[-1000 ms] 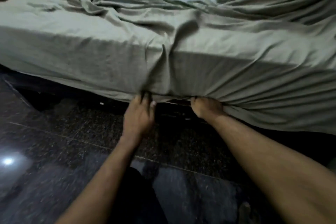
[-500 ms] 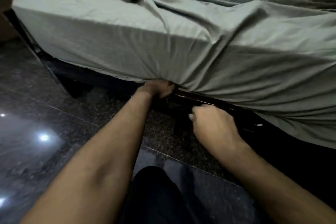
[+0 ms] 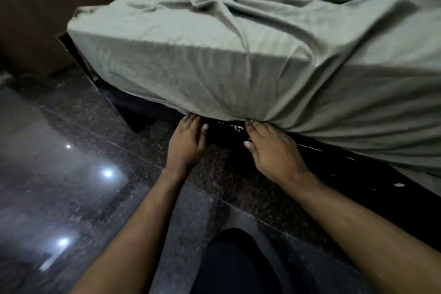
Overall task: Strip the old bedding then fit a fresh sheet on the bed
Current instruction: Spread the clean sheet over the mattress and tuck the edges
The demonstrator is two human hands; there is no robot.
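The crumpled olive-green cotton sheet [image 3: 250, 59] already covers the top and near side of the mattress. Its lower hem hangs down to the dark bed frame [image 3: 148, 112], right above both hands. The left hand [image 3: 187, 142] lies palm down with fingers straight. Its fingertips touch the hem where the cloth meets the frame, and its thumb is spread to the side. The right hand [image 3: 274, 150] does the same just beside it, fingers extended and pressed up under the gathered edge. Neither grip is closed around the cloth. Both look flat and open, pushing rather than pinching, though the fingertips themselves are hidden beneath the fabric.

Judging by this, the stripping appears finished and the fresh sheet is on. The step in hand seems to be tucking the hem under the mattress along this side. To the left of the left hand, the sheet is drawn fairly taut round the corner. To the right of the right hand, the cloth hangs loose in long folds, so that stretch probably still needs tucking. Beyond both hands, the top of the sheet is heavily bunched and likely needs smoothing. Below the wrists lies the polished dark speckled granite floor [image 3: 71, 174].
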